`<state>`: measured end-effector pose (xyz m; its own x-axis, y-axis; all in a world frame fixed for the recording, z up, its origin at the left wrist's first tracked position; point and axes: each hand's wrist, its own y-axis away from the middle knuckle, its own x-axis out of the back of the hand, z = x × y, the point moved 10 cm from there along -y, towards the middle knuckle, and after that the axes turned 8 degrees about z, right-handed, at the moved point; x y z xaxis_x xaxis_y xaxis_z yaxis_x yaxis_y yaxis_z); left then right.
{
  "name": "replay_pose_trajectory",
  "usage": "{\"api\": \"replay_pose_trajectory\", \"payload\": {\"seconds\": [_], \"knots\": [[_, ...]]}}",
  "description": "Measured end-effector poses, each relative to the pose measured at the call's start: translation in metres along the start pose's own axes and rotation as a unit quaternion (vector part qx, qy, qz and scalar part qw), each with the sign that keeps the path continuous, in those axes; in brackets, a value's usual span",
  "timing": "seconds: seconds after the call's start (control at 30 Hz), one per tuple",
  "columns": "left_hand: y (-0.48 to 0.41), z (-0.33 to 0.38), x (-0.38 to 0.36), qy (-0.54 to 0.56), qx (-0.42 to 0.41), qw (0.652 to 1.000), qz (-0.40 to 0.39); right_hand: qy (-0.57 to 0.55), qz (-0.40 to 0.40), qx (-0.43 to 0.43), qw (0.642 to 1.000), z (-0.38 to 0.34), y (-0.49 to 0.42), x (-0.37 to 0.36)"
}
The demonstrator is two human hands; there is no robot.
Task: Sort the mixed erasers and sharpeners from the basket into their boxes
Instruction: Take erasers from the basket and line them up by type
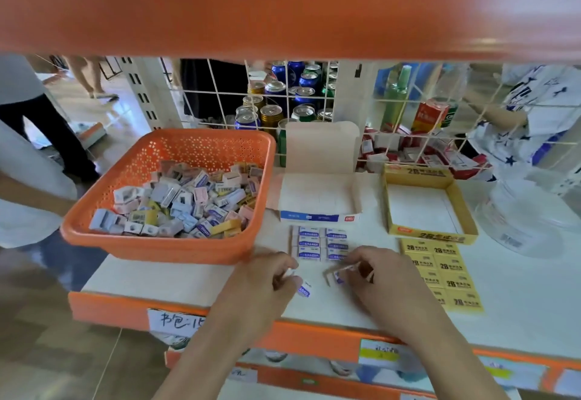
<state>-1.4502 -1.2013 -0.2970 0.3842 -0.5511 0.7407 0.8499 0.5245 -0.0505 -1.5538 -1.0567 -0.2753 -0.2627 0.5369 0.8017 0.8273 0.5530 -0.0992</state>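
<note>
White eraser (304,290) pinched in left hand (276,277); second eraser (339,277), blurred, pinched in right hand (374,277). Both are near the shelf (188,283) front edge. Just behind: 2 columns of laid-out erasers (320,244), then open blue-white box (317,217). Yellow erasers (446,273) and yellow box (430,236) to the right; basket (163,248) at the shelf's left edge, bare strip before it.

White shelf (518,305): orange basket (157,250), white box (317,217), yellow box (430,236), white erasers (319,244), yellow erasers (446,273) in rows.

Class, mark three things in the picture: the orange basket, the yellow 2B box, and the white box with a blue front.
orange basket (151,248): head view, front rim.
yellow 2B box (430,236): head view, front wall.
white box (317,217): head view, blue front wall.
</note>
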Motion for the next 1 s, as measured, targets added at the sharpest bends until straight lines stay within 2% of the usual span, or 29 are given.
{"api": "replay_pose_trajectory", "payload": {"seconds": [0.1,0.23,0.5,1.0], "knots": [[0.001,-0.002,-0.003,-0.028,-0.014,0.999,-0.026,0.064,-0.011,0.017,0.998,-0.003,0.000,-0.003],[0.000,-0.004,-0.008,-0.011,-0.014,0.999,-0.050,0.067,-0.035,0.011,0.997,-0.001,0.002,-0.008],[-0.009,0.016,-0.003,-0.042,-0.057,0.997,0.020,0.067,-0.024,0.007,0.997,-0.002,-0.002,-0.009],[-0.017,0.016,-0.003,-0.027,-0.055,0.998,0.032,0.040,-0.006,0.013,0.999,-0.006,-0.008,-0.006]]}}
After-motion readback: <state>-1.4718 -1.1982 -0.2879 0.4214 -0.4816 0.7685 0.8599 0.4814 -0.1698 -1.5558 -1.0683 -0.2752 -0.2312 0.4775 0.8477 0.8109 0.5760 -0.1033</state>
